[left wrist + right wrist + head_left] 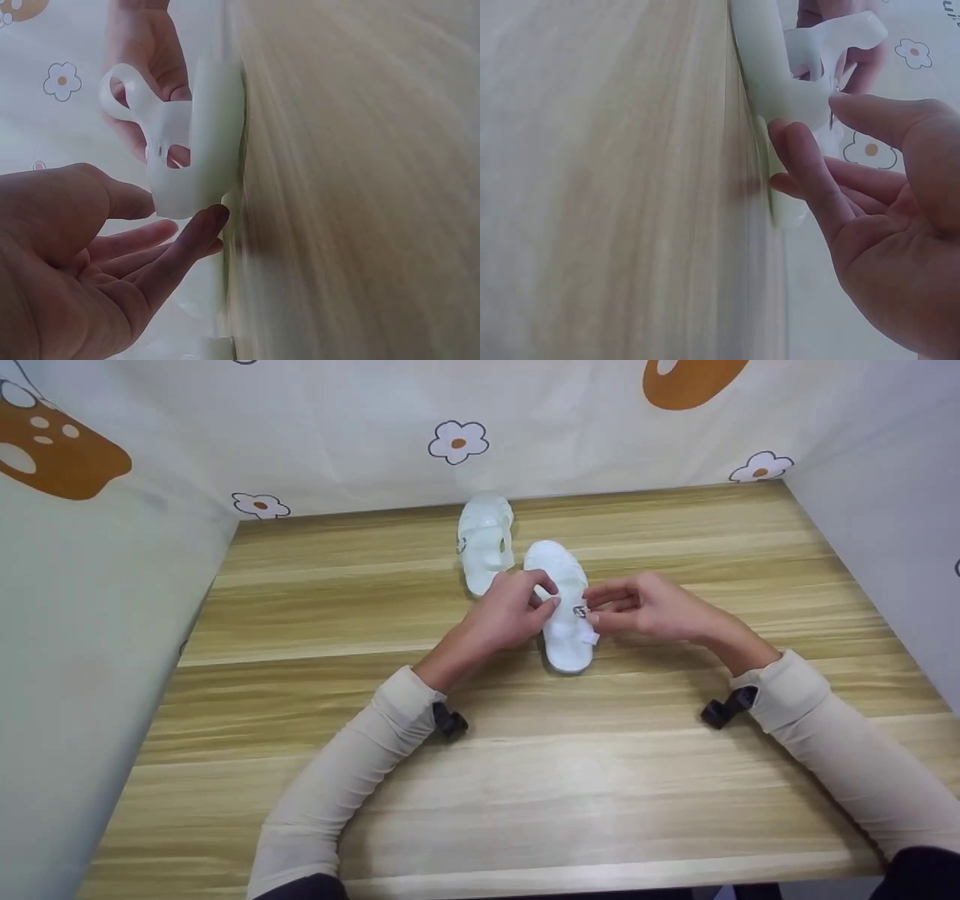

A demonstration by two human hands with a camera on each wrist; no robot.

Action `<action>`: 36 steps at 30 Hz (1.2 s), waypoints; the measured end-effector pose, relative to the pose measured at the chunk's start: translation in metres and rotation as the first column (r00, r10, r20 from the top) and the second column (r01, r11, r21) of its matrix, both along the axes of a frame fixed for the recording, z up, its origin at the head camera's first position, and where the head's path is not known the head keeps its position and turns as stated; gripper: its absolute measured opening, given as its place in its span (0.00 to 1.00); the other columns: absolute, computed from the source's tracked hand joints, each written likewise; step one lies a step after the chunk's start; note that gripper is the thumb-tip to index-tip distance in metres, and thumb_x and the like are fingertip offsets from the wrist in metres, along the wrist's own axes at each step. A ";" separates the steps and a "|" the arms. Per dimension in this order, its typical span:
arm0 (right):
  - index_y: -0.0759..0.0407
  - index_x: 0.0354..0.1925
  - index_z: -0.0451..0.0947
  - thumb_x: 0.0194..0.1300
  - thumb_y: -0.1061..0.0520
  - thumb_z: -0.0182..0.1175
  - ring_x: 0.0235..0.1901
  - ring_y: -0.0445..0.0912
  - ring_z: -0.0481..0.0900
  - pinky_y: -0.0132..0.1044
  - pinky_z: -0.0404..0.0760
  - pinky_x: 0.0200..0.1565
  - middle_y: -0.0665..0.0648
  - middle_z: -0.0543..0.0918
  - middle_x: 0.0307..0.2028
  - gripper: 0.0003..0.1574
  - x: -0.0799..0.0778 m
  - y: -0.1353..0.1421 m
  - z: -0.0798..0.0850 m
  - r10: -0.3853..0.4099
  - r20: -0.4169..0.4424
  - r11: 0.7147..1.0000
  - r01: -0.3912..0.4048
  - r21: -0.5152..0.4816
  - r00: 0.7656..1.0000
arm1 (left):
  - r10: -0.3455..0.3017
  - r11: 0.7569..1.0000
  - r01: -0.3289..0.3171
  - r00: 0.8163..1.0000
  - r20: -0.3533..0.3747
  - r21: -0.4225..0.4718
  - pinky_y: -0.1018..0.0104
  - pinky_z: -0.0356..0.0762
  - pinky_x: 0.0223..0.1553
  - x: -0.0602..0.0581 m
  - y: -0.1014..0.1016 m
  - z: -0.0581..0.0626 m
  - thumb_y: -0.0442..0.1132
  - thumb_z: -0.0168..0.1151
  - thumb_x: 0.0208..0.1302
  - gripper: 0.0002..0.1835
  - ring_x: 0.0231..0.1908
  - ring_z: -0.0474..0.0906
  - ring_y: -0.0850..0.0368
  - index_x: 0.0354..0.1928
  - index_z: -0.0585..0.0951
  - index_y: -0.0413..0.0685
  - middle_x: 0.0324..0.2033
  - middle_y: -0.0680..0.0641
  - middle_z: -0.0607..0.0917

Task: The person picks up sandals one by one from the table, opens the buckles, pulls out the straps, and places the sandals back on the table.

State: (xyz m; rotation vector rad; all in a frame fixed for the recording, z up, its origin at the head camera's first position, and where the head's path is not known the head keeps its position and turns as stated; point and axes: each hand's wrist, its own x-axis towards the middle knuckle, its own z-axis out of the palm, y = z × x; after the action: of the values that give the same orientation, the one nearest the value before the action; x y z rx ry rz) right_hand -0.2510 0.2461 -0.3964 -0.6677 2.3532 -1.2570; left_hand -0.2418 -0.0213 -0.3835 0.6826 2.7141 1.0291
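Two pale mint sandals lie at the far part of the table. The nearer sandal [568, 652] is between both hands, sole down, with a small dark buckle [580, 612] on its right side. My left hand [510, 611] holds its left edge, thumb at the strap and a finger low by the sole. On the opposite side, my right hand [649, 607] pinches near the buckle, thumb on the strap side [810, 97] and fingertips by the sole. A looped strap [124, 82] stands up in the left wrist view. The other sandal [484, 521] is untouched.
The wood-grain table [525, 780] extends toward the person. A pale flower-print sheet [337, 435] rises behind the sandals, with pale walls [97, 660] at the sides. Black wrist mounts [450, 722] sit at both cuffs.
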 end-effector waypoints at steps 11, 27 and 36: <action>0.67 0.73 0.73 0.78 0.54 0.67 0.61 0.53 0.86 0.26 0.86 0.56 0.67 0.82 0.68 0.33 -0.009 -0.004 -0.002 -0.098 -0.014 0.993 0.097 -0.067 0.995 | 0.051 0.997 -0.046 0.995 -0.082 0.068 0.69 0.79 0.36 -0.005 0.015 -0.014 0.41 0.55 0.84 0.20 0.34 0.81 0.59 0.68 0.80 0.39 0.35 0.46 0.88; 0.66 0.67 0.80 0.80 0.59 0.59 0.50 0.37 0.84 0.24 0.83 0.50 0.67 0.84 0.63 0.22 -0.036 -0.011 0.000 -0.300 -0.084 0.948 0.288 -0.134 0.950 | 0.210 0.960 -0.180 0.970 -0.127 0.214 0.54 0.82 0.57 -0.026 0.047 -0.017 0.39 0.51 0.85 0.19 0.52 0.84 0.50 0.71 0.75 0.45 0.59 0.39 0.88; 0.63 0.67 0.80 0.81 0.59 0.57 0.54 0.41 0.82 0.26 0.83 0.50 0.64 0.85 0.63 0.21 -0.058 -0.014 -0.003 -0.340 -0.065 0.934 0.330 -0.136 0.938 | 0.284 0.935 -0.256 0.955 -0.085 0.243 0.53 0.82 0.59 -0.047 0.055 -0.020 0.37 0.50 0.84 0.19 0.54 0.85 0.48 0.70 0.77 0.45 0.62 0.40 0.88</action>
State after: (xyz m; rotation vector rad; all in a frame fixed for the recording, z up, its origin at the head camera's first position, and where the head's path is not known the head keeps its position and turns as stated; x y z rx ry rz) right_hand -0.3086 0.2323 -0.3996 -0.3695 2.5560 -1.5555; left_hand -0.2884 0.0336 -0.4034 0.4185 2.8783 1.4278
